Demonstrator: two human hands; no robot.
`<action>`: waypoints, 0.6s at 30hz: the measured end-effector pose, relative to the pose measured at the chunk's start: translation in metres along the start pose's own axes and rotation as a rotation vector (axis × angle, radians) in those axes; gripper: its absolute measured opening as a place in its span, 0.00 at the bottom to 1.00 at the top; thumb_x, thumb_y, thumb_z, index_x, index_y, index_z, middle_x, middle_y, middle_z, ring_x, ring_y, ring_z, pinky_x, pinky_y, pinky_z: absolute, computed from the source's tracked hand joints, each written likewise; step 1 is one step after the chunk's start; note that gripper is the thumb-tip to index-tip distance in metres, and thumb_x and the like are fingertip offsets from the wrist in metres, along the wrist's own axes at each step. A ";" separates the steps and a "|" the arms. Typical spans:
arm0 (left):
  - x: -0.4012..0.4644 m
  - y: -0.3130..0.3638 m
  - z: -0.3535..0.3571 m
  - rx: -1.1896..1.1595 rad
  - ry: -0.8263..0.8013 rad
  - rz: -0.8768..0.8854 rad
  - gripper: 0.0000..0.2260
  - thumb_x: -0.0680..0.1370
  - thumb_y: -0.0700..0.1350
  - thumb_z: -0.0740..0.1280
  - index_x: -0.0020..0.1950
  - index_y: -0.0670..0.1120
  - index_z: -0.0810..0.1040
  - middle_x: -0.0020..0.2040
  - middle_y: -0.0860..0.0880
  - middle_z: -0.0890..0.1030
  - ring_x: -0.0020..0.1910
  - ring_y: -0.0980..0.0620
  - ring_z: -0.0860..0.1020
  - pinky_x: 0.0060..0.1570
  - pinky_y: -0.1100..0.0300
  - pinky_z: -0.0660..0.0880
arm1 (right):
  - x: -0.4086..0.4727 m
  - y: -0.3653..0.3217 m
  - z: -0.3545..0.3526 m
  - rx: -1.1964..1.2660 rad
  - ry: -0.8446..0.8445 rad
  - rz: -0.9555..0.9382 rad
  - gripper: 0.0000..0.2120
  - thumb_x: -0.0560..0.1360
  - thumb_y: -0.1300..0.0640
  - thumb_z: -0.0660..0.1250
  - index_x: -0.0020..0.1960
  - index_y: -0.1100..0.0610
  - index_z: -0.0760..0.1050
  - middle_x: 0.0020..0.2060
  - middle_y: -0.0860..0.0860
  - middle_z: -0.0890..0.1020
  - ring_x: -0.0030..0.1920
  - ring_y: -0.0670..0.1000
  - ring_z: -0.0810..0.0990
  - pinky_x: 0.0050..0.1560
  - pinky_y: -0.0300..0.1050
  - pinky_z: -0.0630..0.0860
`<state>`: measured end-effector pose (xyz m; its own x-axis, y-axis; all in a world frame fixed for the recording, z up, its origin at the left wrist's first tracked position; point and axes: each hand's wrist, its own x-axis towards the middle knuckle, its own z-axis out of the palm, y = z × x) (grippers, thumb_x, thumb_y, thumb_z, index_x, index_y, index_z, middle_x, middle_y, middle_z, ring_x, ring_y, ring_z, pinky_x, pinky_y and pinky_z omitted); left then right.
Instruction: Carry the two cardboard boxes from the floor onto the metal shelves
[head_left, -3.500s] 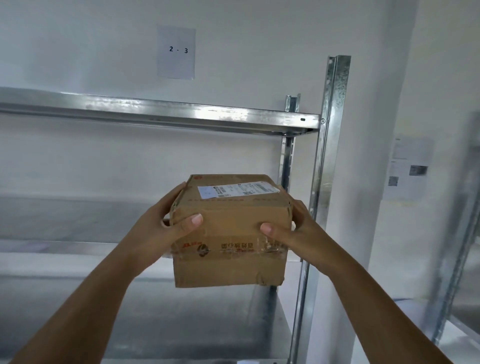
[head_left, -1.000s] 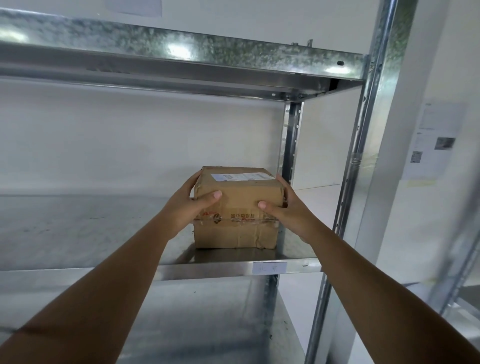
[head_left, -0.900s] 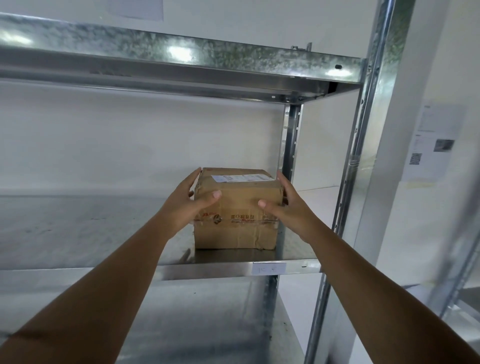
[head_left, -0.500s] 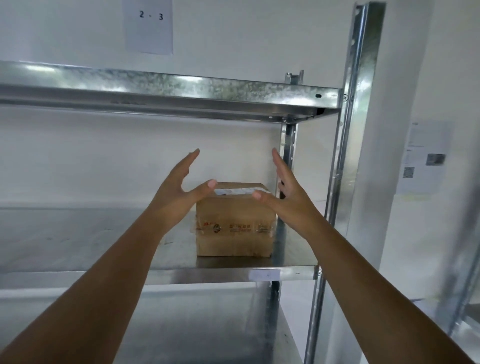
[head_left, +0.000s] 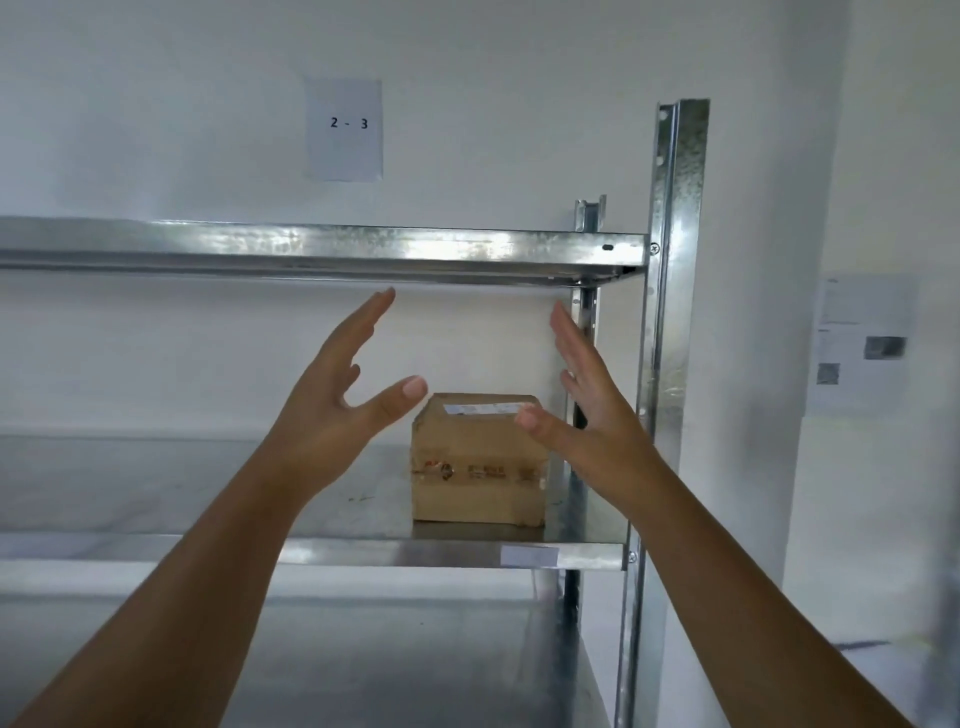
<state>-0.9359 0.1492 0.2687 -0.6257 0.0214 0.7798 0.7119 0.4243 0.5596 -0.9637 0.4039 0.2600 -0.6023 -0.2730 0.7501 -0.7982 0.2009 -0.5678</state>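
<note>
**Box one shelved: hands clear, second box not in view**

The metal shelves (head_left: 332, 252) fill the view: an upper tier at hand height, a middle tier (head_left: 363, 552) below it, a lower tier beneath, and a front upright (head_left: 675, 312) at the right end. A paper sheet (head_left: 344, 129) marked "2 - 3" hangs on the wall above.

The cardboard box (head_left: 478, 470) stands upright on the middle tier, at its right end, near the front edge and just beside the rear post. A white label lies on its top.

The left hand (head_left: 332, 410) and right hand (head_left: 592, 410) hover in front of the box, palms facing each other, fingers (head_left: 371, 319) spread and holding nothing. Neither hand touches the box.

Step in hand, by judgement: release of one box. Next move calls for lowering the arms, turning to the floor and gripping the other box by two opposite sides
</note>
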 end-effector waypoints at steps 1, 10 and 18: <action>-0.005 0.005 -0.002 0.007 0.007 0.001 0.41 0.69 0.72 0.70 0.81 0.69 0.62 0.84 0.61 0.64 0.82 0.60 0.62 0.81 0.46 0.63 | -0.002 -0.004 0.001 0.004 -0.006 -0.005 0.46 0.61 0.20 0.71 0.72 0.15 0.51 0.82 0.30 0.54 0.83 0.39 0.54 0.80 0.45 0.56; -0.045 0.039 -0.035 0.007 0.004 0.046 0.46 0.64 0.81 0.67 0.81 0.70 0.61 0.84 0.64 0.62 0.83 0.61 0.62 0.81 0.46 0.64 | -0.029 -0.058 0.019 -0.019 -0.041 -0.008 0.50 0.61 0.20 0.71 0.77 0.22 0.51 0.81 0.27 0.54 0.83 0.38 0.54 0.83 0.51 0.56; -0.080 0.053 -0.112 -0.102 0.001 0.108 0.46 0.66 0.78 0.70 0.81 0.66 0.64 0.81 0.67 0.65 0.81 0.65 0.63 0.81 0.46 0.64 | -0.046 -0.121 0.074 -0.062 -0.004 -0.026 0.50 0.64 0.22 0.71 0.79 0.26 0.51 0.83 0.31 0.55 0.83 0.38 0.55 0.84 0.56 0.57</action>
<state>-0.8120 0.0690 0.2674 -0.5433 0.0607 0.8373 0.8038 0.3255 0.4980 -0.8385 0.3221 0.2689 -0.5811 -0.2825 0.7632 -0.8127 0.2513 -0.5257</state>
